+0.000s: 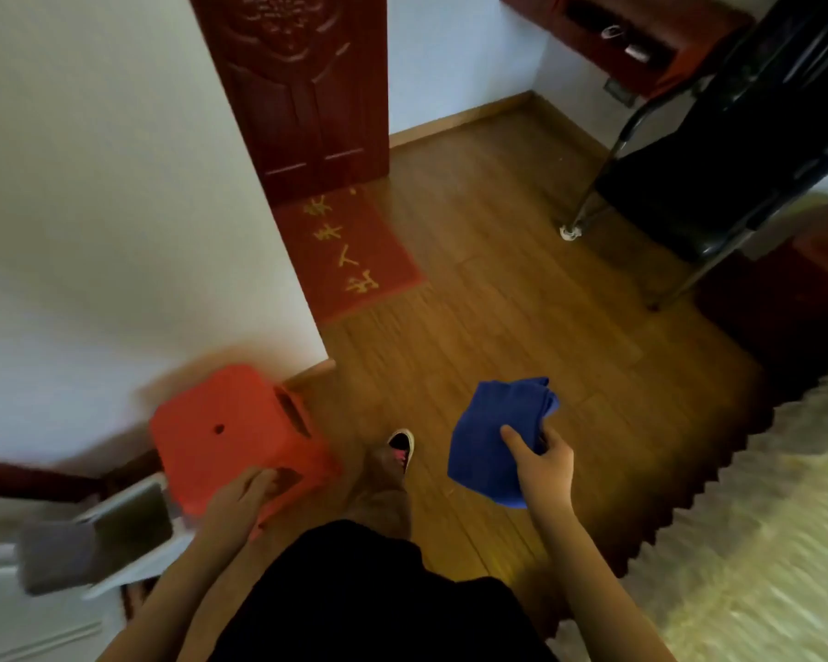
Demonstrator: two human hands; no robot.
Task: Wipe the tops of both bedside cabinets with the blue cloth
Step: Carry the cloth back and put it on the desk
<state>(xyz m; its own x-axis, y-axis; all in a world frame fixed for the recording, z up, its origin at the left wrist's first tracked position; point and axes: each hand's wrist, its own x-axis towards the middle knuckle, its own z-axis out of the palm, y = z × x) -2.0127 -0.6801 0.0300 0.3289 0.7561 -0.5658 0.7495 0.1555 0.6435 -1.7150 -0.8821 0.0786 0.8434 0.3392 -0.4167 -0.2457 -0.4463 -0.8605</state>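
Note:
The blue cloth [495,434] hangs folded above the wooden floor, right of centre, gripped at its right edge by my right hand [541,458]. My left hand [242,496] grips the near edge of a red plastic stool [233,434], which is tilted and blurred at the lower left. A dark red surface [29,480] at the far left edge may be a bedside cabinet; I cannot tell for sure.
A phone [130,527] and grey item lie on white furniture [130,578] at the lower left. A red doormat [354,253] lies before a dark red door [302,88]. A black chair [718,183] stands upper right. A pale bed cover [761,542] fills the lower right. My foot [395,458] is between my hands.

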